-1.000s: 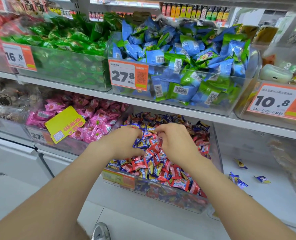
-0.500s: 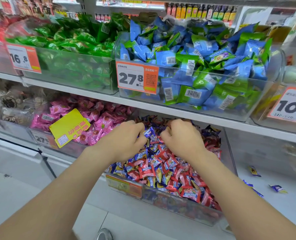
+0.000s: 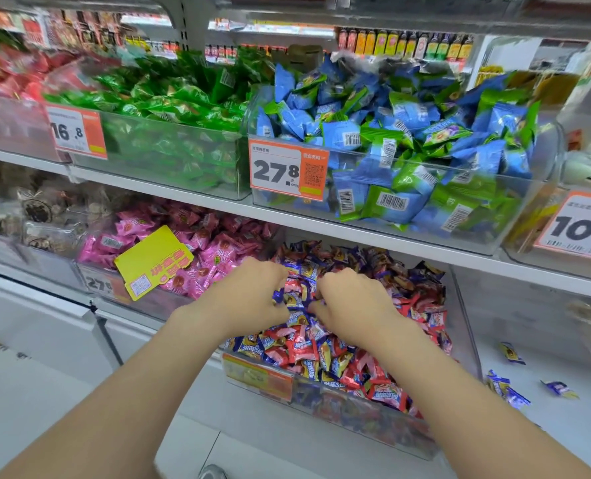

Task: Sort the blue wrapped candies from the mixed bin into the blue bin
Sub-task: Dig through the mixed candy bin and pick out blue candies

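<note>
Lower shelf: left hand and right hand pinch blue candies in one mixed bin.

fingertips of left hand and right hand buried in mixed bin pile — grip unclear; price tag cut by right edge, red packets top-left blurred — bin's front label unreadable

Two bare forearms run up from the lower edge, uncovered along their whole visible length. They end in a bare left hand and right hand. A shoe's rounded grey toe shows below.
</note>
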Motion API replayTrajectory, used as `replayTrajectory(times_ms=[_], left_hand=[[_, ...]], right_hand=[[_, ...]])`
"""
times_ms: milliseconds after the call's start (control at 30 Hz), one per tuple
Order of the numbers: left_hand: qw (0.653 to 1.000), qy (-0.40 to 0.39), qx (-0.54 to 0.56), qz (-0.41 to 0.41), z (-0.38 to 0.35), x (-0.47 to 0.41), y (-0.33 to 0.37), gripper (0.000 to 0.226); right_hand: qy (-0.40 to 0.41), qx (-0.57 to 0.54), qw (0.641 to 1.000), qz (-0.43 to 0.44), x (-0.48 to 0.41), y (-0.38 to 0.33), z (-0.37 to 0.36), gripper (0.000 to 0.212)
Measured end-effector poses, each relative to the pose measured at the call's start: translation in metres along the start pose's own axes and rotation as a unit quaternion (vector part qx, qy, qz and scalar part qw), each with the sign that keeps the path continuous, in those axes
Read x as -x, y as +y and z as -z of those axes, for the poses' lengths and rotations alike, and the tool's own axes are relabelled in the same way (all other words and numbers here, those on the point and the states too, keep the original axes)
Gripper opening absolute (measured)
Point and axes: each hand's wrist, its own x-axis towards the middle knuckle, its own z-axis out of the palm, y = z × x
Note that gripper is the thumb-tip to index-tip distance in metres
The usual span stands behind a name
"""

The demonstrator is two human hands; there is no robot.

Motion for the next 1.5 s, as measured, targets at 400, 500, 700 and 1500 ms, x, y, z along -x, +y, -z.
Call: replayTrajectory(times_ms=[400, 500, 700, 1500], left_hand=[[0.995, -0.067, -0.076, -0.005, 0.000, -0.005, 0.000, 0.017], [0.997, 0.019, -0.069, -0.004, 0.007, 0.000, 0.000, 0.016], [0.997, 0.074, 0.008, 0.026, 0.012, 0.015, 0.004, 0.024], [0.997, 0.022, 0.015, 0.070, 0.008, 0.011, 0.011, 0.025]], right_hand=[[0.087, -0.176, 0.980, 0.029, 0.005, 0.002, 0.002, 0.029], [0.068, -0.125, 0.987, 0.074, 0.002, -0.004, 0.002, 0.031], [-0.081, -0.017, 0.992, 0.100, -0.005, -0.016, -0.001, 0.071], [0.035, -0.090, 0.995, 0.017, 0.028, 0.029, 0.015, 0.042]])
